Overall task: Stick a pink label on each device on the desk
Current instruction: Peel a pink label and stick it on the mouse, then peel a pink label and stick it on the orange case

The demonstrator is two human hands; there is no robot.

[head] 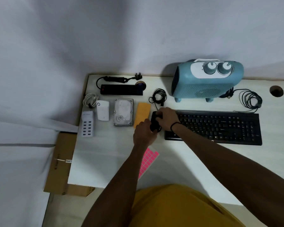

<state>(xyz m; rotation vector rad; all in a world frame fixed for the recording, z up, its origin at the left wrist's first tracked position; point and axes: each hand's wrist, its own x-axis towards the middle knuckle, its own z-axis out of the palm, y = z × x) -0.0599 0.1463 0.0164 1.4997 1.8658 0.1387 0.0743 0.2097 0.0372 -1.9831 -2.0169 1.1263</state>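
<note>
White surface (105, 153) set against a pale wall, and both hands are working right at its middle. Left hand (143, 134) comes in from below, its grip curled around the near end of a black mouse (155, 122). Right hand (167, 119) is over the far end of that same mouse, fingers bent down onto its top; whether a label is pinched under them, I cannot tell. Mouse sits just beside the left edge of the black keyboard (220, 126), with its coiled cable (158, 95) behind it. Pink label sheet (147, 161) lies flat near the front edge, partly under the left forearm. Left of the hands, an orange cloth (143, 113), then a bare hard drive (123, 112), a white adapter (102, 112) and a white multi-port charger (88, 124). Black power strip (121, 89) runs along the back. Blue fan heater (206, 79) stands behind the keyboard, two dials on top.
</note>
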